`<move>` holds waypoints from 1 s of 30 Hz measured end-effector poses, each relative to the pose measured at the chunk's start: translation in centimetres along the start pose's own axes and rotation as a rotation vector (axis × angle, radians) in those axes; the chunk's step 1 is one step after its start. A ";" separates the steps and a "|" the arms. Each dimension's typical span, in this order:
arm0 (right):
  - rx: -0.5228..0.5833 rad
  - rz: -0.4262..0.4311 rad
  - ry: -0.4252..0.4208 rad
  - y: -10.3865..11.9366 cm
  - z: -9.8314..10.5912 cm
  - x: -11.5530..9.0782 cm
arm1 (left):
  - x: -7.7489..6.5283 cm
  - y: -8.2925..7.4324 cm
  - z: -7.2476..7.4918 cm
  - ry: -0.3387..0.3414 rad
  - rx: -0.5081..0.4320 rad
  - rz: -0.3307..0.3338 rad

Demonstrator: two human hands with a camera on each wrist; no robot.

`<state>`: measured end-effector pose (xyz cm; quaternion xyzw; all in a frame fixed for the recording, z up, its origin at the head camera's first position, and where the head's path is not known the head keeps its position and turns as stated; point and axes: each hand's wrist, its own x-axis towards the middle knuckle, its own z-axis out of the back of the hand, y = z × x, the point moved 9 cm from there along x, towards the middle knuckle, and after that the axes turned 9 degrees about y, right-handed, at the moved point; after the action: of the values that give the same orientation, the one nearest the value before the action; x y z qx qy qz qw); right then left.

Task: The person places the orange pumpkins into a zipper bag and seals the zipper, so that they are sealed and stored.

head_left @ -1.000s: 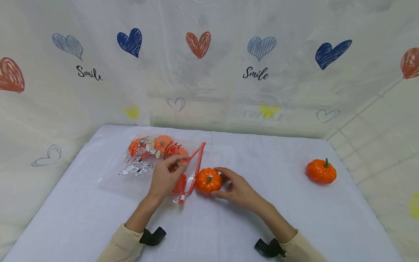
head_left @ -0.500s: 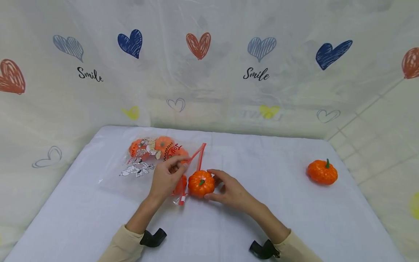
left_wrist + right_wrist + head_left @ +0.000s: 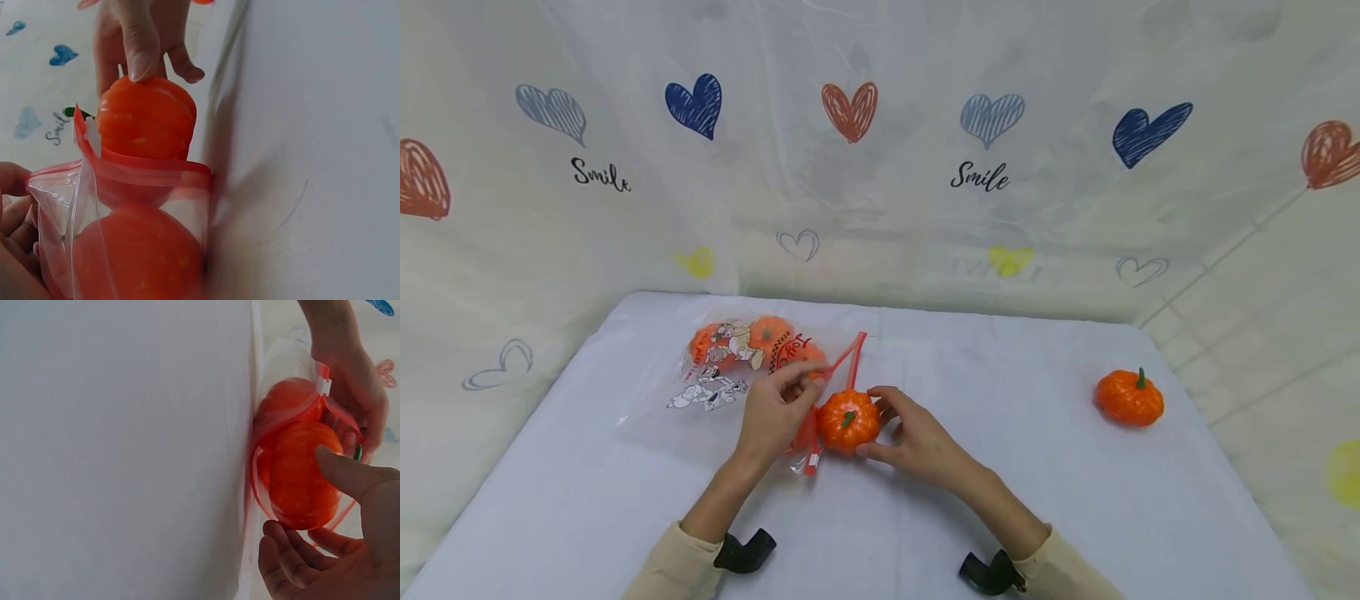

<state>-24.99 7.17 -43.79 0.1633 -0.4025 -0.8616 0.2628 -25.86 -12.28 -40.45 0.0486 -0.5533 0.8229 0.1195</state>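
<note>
My right hand (image 3: 917, 437) holds a small orange toy pumpkin (image 3: 848, 422) with a green stem, thumb on the near side and fingers on the far side. The pumpkin is at the mouth of a clear zip bag (image 3: 655, 408) with a red zip edge. In the left wrist view the lower part of this pumpkin (image 3: 147, 119) shows through the bag's red rim. My left hand (image 3: 775, 412) pinches the upper lip of the bag and keeps the mouth raised. Another pumpkin (image 3: 144, 250) lies just inside, and several more (image 3: 770, 333) show through the printed plastic farther back.
One more pumpkin (image 3: 1130, 397) stands on the right side of the white-covered table (image 3: 1000, 492). Behind the table hangs a pale curtain (image 3: 910, 217) printed with hearts. A white slider (image 3: 323, 386) sits at the near end of the zip.
My right hand has moved left with the pumpkin, from beside the red zip edge into the bag's mouth. The left hand keeps its pinch on the bag with little movement.
</note>
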 end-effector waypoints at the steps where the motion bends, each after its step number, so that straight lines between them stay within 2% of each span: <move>1: 0.001 0.000 -0.006 0.0 0.0 0.0 | 0.0 0.0 0.0 -0.001 0.000 0.000; 9: 0.021 0.008 -0.008 0.5 -0.4 0.3 | -0.1 -0.2 0.1 -0.017 -0.003 -0.001; 20: -0.002 0.036 0.028 1.6 -1.5 1.2 | -0.3 -1.1 0.1 -0.045 0.046 -0.047; 24: -0.027 0.046 0.041 2.0 -1.9 1.6 | -0.3 -1.2 0.0 -0.047 0.030 -0.060; 30: -0.064 0.044 0.049 2.4 -2.6 2.3 | -0.3 -0.8 -0.3 -0.034 -0.005 -0.044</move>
<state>-24.75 2.97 -43.74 0.1670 -0.3717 -0.8637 0.2965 -25.37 -11.70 -39.88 0.0742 -0.5563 0.8177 0.1285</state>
